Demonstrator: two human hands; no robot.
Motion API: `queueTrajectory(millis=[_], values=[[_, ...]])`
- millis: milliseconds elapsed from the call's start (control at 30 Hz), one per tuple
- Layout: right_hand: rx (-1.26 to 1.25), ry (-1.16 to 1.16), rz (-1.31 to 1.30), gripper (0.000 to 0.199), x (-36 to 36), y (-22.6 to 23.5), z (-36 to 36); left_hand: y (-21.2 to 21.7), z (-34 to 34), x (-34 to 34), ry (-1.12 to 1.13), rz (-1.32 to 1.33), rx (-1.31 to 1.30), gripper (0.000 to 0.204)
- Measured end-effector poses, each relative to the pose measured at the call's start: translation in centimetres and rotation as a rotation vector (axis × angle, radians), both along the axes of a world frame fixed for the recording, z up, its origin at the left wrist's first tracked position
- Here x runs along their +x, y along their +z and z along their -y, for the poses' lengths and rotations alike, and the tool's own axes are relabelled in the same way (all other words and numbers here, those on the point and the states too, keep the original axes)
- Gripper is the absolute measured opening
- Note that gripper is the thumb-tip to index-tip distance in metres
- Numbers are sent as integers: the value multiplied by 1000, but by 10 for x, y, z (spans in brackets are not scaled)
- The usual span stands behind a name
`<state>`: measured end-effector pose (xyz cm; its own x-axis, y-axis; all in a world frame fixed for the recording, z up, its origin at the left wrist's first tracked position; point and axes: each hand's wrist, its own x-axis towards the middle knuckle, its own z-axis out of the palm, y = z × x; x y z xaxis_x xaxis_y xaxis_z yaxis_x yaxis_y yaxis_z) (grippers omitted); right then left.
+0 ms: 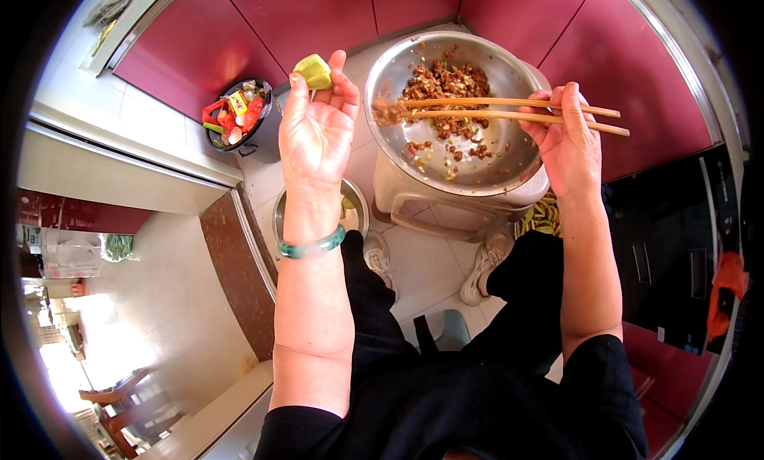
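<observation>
over bowl's edge (495, 181), right hand (568, 140) gripping chopsticks (477, 102); left hand (318, 130) (clear of it) pinching green piece (314, 72)

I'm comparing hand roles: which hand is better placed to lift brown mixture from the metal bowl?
Probably the right hand: it holds chopsticks, which reach across the metal bowl and its brown mixture. The left hand, outside the bowl, holds a green piece.

Curved green piece (313, 72), wooden chopsticks (477, 102) across steel bowl (503, 159)
</observation>
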<state>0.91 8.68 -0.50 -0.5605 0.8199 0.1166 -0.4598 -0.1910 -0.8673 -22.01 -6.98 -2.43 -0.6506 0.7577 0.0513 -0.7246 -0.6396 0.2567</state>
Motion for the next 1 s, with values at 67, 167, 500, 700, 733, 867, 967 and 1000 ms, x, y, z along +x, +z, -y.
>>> queueTrajectory(millis=[67,167,500,700,733,867,967,1000], values=[[3,-9,-1,25,1,-1,-3,1,-1,2,9,10,-13,31],[56,1,28,25,0,0,-5,0,0,1,12,-7,-17,31],[271,69,321,25,-13,5,5,0,1,3,-11,-16,-18,30],[261,17,310,25,-16,1,6,0,-1,4,-18,-31,-22,30],[271,7,322,24,-17,1,7,0,0,4,-15,-28,-26,30],[298,-22,346,22,-21,4,8,0,-1,4,-12,-28,-33,31],[320,-29,326,23,-21,5,9,0,-1,4,-15,-28,-31,31],[330,-31,316,24,-20,6,9,1,-1,4,-17,-26,-29,31]])
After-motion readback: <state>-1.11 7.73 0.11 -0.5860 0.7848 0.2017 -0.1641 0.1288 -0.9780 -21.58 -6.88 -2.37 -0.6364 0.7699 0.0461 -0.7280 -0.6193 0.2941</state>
